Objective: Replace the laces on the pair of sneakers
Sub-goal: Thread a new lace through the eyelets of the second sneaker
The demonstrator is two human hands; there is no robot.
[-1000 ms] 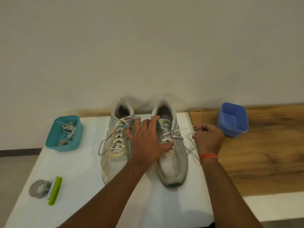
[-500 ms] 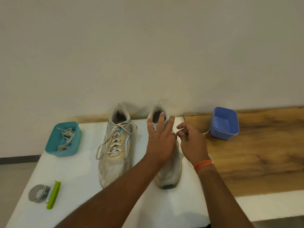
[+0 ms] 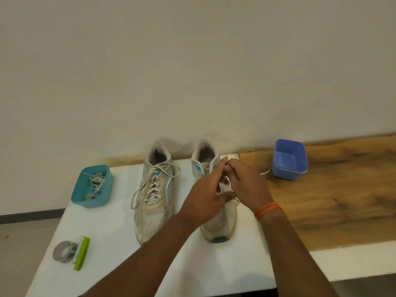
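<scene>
Over the right sneaker [image 3: 218, 221], both hands, no legible writing.

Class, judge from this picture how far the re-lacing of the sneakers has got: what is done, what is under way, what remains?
Done: nothing finished that shows. In hand: both the left hand and right hand work the lace at the right sneaker, one end trailing towards the blue tub. Left: the left sneaker is fully laced and untouched; laces sit in the teal tub, whether old or new cannot be told.
</scene>
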